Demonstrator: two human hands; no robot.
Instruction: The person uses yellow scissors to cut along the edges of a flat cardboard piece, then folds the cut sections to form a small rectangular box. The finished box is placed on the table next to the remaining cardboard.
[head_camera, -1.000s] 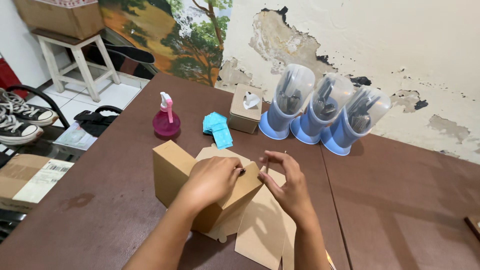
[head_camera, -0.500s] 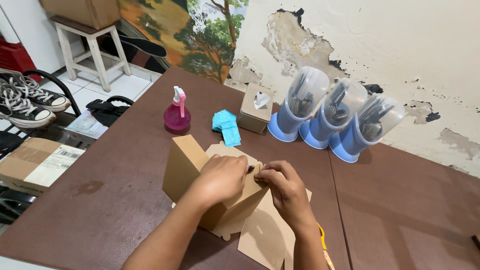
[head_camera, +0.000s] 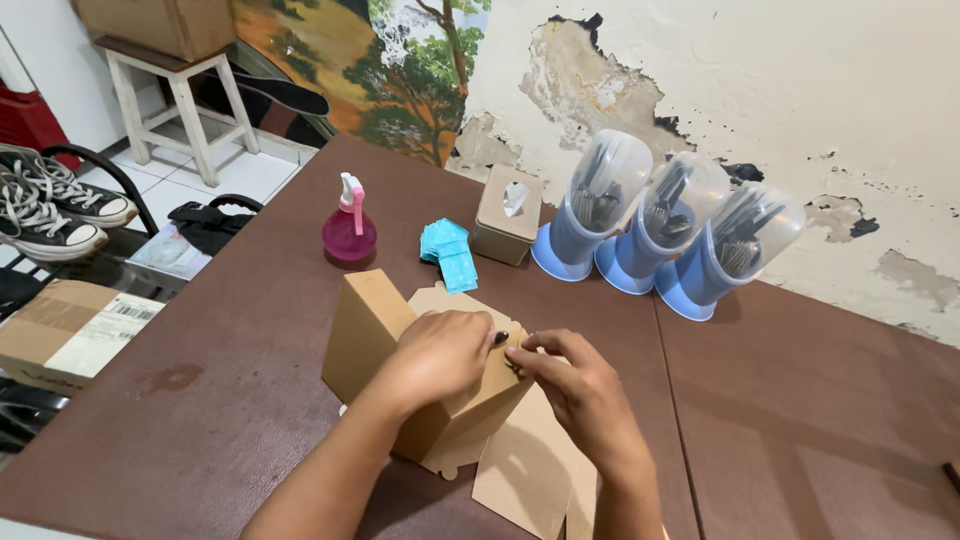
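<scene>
Near the middle of the brown table (head_camera: 250, 330), a folded cardboard box (head_camera: 372, 335) is standing on flat cardboard sheets (head_camera: 525, 465). The left hand (head_camera: 440, 352) is lying curled over the box's top, pressing it down, while the right hand (head_camera: 580, 390) is pinching the box's upper right edge between thumb and fingertips. Farther off, a pink spray bottle (head_camera: 349, 232) is standing to the left, with blue packets (head_camera: 447, 253) and a tissue box (head_camera: 509, 215) just beside one another. Three blue cutlery holders (head_camera: 665, 225) with clear lids are leaning in a row against the peeling wall (head_camera: 800, 90). On the far left, sneakers (head_camera: 55, 205) are resting on a rack beside a white stool (head_camera: 175, 100).
</scene>
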